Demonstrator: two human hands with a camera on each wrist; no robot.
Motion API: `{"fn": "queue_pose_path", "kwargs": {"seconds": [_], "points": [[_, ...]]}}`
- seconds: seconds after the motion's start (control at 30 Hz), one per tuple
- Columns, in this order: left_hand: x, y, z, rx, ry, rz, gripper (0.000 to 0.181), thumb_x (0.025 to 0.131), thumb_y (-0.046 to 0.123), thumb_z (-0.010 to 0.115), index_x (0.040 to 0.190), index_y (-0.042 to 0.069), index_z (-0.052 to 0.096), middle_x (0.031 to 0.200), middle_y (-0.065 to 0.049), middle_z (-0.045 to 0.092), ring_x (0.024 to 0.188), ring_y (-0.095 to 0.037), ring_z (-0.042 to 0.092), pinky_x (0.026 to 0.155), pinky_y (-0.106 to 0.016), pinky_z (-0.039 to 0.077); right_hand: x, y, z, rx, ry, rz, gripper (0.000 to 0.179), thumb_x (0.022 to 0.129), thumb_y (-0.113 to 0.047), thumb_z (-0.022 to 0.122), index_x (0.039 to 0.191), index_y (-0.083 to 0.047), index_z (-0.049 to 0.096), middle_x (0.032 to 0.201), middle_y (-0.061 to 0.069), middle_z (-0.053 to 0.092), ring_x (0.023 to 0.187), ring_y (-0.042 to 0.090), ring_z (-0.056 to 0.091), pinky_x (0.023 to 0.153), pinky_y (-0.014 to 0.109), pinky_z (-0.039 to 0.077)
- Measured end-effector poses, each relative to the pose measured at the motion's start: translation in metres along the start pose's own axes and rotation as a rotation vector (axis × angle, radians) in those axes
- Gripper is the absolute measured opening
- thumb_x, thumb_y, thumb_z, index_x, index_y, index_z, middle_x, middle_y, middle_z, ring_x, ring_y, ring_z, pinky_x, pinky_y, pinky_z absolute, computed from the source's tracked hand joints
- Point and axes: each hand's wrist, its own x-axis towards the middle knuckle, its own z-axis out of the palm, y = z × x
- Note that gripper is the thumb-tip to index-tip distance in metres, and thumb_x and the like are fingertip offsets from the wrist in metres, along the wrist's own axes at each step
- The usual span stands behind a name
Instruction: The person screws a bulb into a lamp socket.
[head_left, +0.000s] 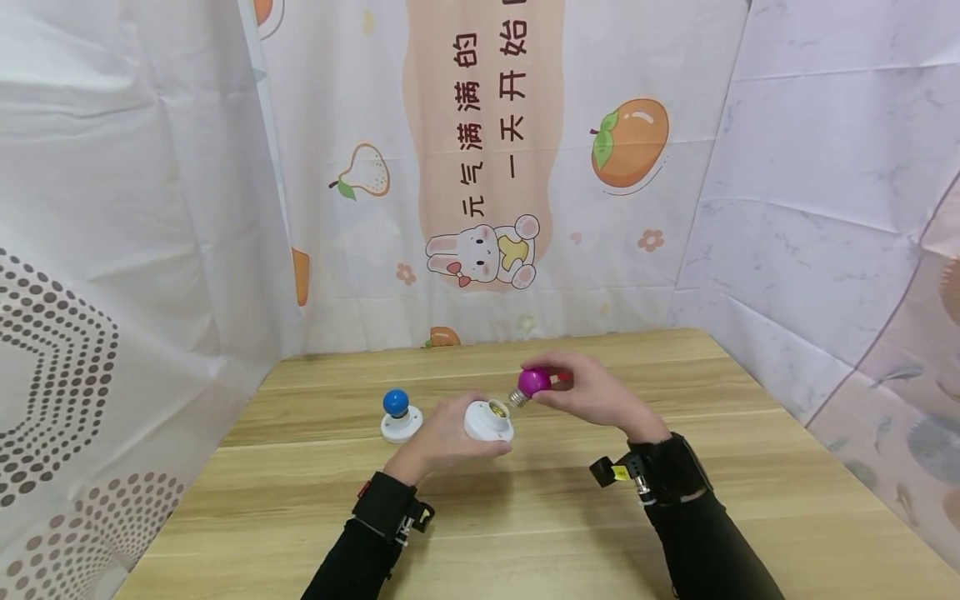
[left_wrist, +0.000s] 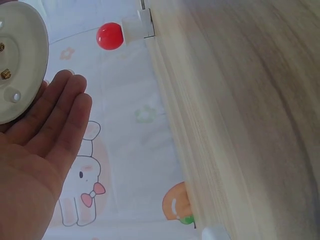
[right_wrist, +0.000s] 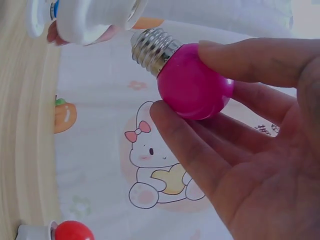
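Note:
My left hand (head_left: 447, 429) grips a white round lamp socket (head_left: 486, 423) off the table, its opening tilted to the right. In the left wrist view the underside of that socket (left_wrist: 22, 60) shows brass screws. With thumb and fingers, my right hand (head_left: 596, 393) pinches a magenta light bulb (head_left: 534, 382) by its globe. The bulb's silver screw thread (right_wrist: 154, 50) points at the socket's mouth, close to it but apart in the right wrist view.
On the table (head_left: 540, 533) to the left, a blue bulb (head_left: 396, 402) stands upright in another white socket (head_left: 402, 427). Behind my right hand is a red bulb (left_wrist: 110, 36), fitted in a white socket (left_wrist: 134, 29). A printed curtain (head_left: 337, 233) hangs along the table's back edge.

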Motion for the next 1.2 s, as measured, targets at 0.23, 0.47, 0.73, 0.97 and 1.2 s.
{"fn": "queue_pose_path", "kwargs": {"seconds": [0.23, 0.47, 0.73, 0.97, 1.2], "points": [[0.000, 0.002, 0.001, 0.009, -0.008, 0.010, 0.068, 0.074, 0.056, 0.084, 0.125, 0.016, 0.060, 0.100, 0.008, 0.066, 0.088, -0.012, 0.063, 0.073, -0.032, 0.055, -0.002, -0.007, 0.001, 0.020, 0.006, -0.020, 0.043, 0.090, -0.003, 0.076, 0.131, -0.006, 0.065, 0.125, 0.008, 0.067, 0.113, 0.028, 0.064, 0.092, 0.036, 0.056], [-0.001, 0.003, 0.002, 0.008, -0.009, 0.020, 0.067, 0.074, 0.057, 0.084, 0.123, 0.018, 0.060, 0.097, 0.009, 0.067, 0.085, -0.012, 0.064, 0.071, -0.033, 0.054, 0.002, -0.011, 0.007, 0.062, -0.045, -0.076, 0.040, 0.092, 0.000, 0.072, 0.131, -0.002, 0.064, 0.125, 0.011, 0.066, 0.112, 0.028, 0.063, 0.092, 0.034, 0.056], [-0.002, 0.003, 0.003, 0.029, -0.008, -0.001, 0.069, 0.074, 0.060, 0.083, 0.123, 0.018, 0.060, 0.098, 0.009, 0.065, 0.087, -0.014, 0.062, 0.072, -0.034, 0.054, 0.002, -0.013, 0.010, 0.064, -0.092, -0.078, 0.037, 0.093, -0.001, 0.071, 0.130, -0.003, 0.065, 0.127, 0.011, 0.063, 0.114, 0.027, 0.061, 0.093, 0.033, 0.055], [-0.002, 0.004, 0.004, 0.032, -0.015, 0.005, 0.070, 0.074, 0.059, 0.083, 0.124, 0.017, 0.060, 0.098, 0.008, 0.066, 0.087, -0.013, 0.063, 0.073, -0.033, 0.054, 0.000, -0.015, 0.014, 0.048, -0.101, -0.066, 0.038, 0.092, -0.001, 0.073, 0.129, -0.003, 0.065, 0.126, 0.009, 0.063, 0.114, 0.027, 0.061, 0.093, 0.035, 0.055], [-0.004, 0.006, 0.004, 0.033, -0.021, -0.012, 0.071, 0.075, 0.059, 0.082, 0.128, 0.017, 0.058, 0.102, 0.008, 0.065, 0.089, -0.013, 0.062, 0.074, -0.034, 0.054, -0.001, -0.016, 0.016, 0.017, -0.115, -0.037, 0.040, 0.091, -0.002, 0.074, 0.130, -0.006, 0.066, 0.125, 0.004, 0.063, 0.114, 0.024, 0.061, 0.094, 0.036, 0.055]]}}
